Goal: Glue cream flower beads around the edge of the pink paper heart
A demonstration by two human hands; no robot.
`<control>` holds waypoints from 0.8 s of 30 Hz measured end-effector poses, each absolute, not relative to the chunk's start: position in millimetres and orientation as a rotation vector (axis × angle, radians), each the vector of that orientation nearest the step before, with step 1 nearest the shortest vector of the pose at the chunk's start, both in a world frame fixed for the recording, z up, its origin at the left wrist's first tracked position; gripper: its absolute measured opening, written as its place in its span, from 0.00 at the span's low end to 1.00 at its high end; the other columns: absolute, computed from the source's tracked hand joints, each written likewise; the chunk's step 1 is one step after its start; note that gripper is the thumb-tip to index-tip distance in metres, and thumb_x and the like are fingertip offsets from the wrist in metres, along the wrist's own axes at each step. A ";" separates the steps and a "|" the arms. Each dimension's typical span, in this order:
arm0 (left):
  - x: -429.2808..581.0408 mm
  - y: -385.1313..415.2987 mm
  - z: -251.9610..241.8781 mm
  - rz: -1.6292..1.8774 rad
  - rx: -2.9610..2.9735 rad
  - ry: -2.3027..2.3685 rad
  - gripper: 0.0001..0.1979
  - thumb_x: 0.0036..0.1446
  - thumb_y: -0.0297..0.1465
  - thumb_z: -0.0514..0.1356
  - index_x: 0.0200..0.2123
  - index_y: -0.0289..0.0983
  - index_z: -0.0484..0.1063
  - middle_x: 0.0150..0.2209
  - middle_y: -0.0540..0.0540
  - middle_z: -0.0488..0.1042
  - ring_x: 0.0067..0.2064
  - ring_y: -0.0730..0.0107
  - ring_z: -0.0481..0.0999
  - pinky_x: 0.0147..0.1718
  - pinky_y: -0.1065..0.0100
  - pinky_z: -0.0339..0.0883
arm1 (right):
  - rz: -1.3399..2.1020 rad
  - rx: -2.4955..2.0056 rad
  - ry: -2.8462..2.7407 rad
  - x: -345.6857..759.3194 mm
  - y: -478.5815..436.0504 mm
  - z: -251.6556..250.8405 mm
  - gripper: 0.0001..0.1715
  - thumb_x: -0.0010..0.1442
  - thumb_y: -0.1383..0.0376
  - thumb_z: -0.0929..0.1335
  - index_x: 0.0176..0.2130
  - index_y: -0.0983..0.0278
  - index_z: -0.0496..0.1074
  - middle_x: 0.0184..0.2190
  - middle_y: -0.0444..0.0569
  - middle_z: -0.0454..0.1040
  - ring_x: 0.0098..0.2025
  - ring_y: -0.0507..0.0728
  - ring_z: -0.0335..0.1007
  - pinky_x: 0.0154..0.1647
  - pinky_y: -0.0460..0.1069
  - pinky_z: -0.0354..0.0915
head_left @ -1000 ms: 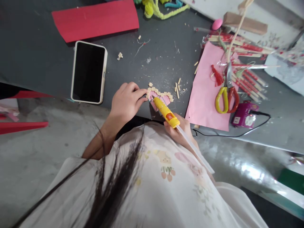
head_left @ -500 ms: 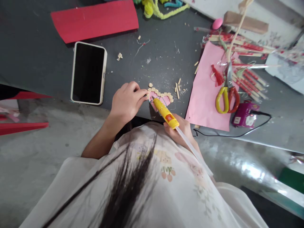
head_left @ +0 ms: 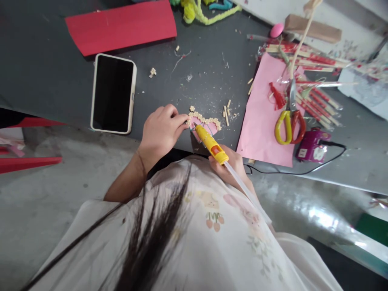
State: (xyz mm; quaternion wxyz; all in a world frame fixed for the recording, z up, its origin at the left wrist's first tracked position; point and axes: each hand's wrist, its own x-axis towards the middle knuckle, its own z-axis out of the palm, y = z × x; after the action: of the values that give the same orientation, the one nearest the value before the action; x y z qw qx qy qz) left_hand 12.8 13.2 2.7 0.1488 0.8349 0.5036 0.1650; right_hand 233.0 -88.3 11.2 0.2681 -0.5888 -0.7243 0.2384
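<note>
Head view. A dark grey table [head_left: 169,93] is filling the upper half, its near edge dropping off to a grey floor [head_left: 81,173]. Landmark: the pink piece [head_left: 214,128], lying flat close to the table's near edge, a beaded rim [head_left: 204,120] of pale clusters running along its far side. Short stick pieces [head_left: 226,115] are lying just right of the pink piece, with crumbs strewn beyond it. Well to its left a phone [head_left: 113,93] is resting, dark screen up; a red sheet [head_left: 121,26] is lying farther off, beyond and left. To its right a pink sheet [head_left: 257,121] is spreading, with scissors [head_left: 292,95] lying across it, and a purple box [head_left: 312,145] is standing farther right.

Fingers: the left hand [head_left: 162,129] is holding thumb and forefinger nearly together at the pink piece's left edge, touching the rim; whether pinching or only steadying, I cannot tell. The right hand [head_left: 232,163] is curling around a yellow glue gun [head_left: 209,141], gripping it, nozzle pointing over the pink piece's left part; I cannot tell whether the tip is touching.
</note>
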 end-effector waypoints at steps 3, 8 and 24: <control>12.5 13.3 3.0 0.483 2.363 1.441 0.08 0.64 0.38 0.58 0.42 0.47 0.76 0.39 0.47 0.71 0.40 0.61 0.69 0.38 0.61 0.61 | 0.645 -1.591 -1.950 232.9 -89.2 10.2 0.13 0.63 0.58 0.66 0.41 0.64 0.71 0.30 0.49 0.79 0.27 0.54 0.73 0.26 0.47 0.67; 13.7 14.0 6.3 0.404 2.398 1.447 0.10 0.65 0.39 0.57 0.43 0.45 0.77 0.39 0.46 0.71 0.40 0.62 0.69 0.38 0.62 0.61 | 0.660 -1.592 -1.941 233.0 -90.1 9.5 0.13 0.62 0.58 0.66 0.42 0.64 0.72 0.31 0.50 0.79 0.28 0.54 0.74 0.27 0.47 0.67; 14.4 12.9 8.6 0.362 2.421 1.463 0.13 0.66 0.39 0.54 0.44 0.43 0.77 0.40 0.46 0.71 0.40 0.63 0.69 0.38 0.63 0.61 | 0.622 -1.562 -1.954 232.9 -89.4 9.4 0.11 0.62 0.60 0.66 0.42 0.64 0.71 0.32 0.50 0.79 0.28 0.54 0.74 0.27 0.47 0.67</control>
State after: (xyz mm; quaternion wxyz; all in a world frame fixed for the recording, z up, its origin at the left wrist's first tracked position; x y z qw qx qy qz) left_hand 14.4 12.9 8.6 0.1443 0.8400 0.5077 0.1256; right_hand 232.9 -89.4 9.4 0.2782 -0.5821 -0.7281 0.2318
